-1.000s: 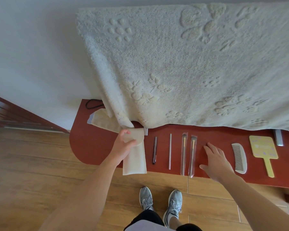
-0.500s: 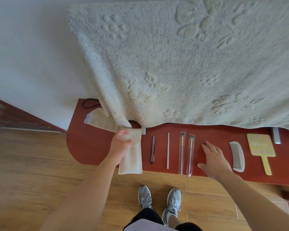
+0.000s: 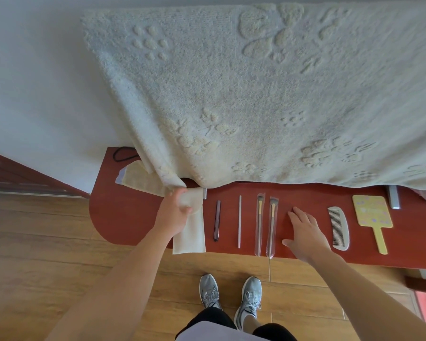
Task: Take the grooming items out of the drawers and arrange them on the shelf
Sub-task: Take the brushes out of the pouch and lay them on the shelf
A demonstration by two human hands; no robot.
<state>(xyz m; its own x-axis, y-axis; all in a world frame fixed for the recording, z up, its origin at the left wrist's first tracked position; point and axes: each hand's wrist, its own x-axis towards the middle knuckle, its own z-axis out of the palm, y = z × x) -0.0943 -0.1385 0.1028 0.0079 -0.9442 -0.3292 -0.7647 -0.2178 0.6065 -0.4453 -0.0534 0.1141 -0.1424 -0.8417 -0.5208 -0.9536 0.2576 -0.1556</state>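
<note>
Grooming items: set in a row on red shelf, left to right: cream cloth strip, dark stick, thin pale rod, left makeup brush, right makeup brush (both in clear sleeves), comb, yellow hand mirror.
Hidden: shelf's back edge is covered by hanging towel; part of the strip is tucked under the towel hem; the dark stick's type can't be made out.
Left hand: fingers curled round the strip's fold; fingertips not seen.
Right hand: fingers straight and spread, palm down on the shelf between right makeup brush and comb; nothing held.
Axes: stick, rod, brushes, comb and mirror are laid parallel, long axis wall to front edge; brush heads toward wall, mirror handle toward front edge, comb teeth facing left.
Strip: bent at the grip, one leg run back-left, the other run to the front edge.
</note>
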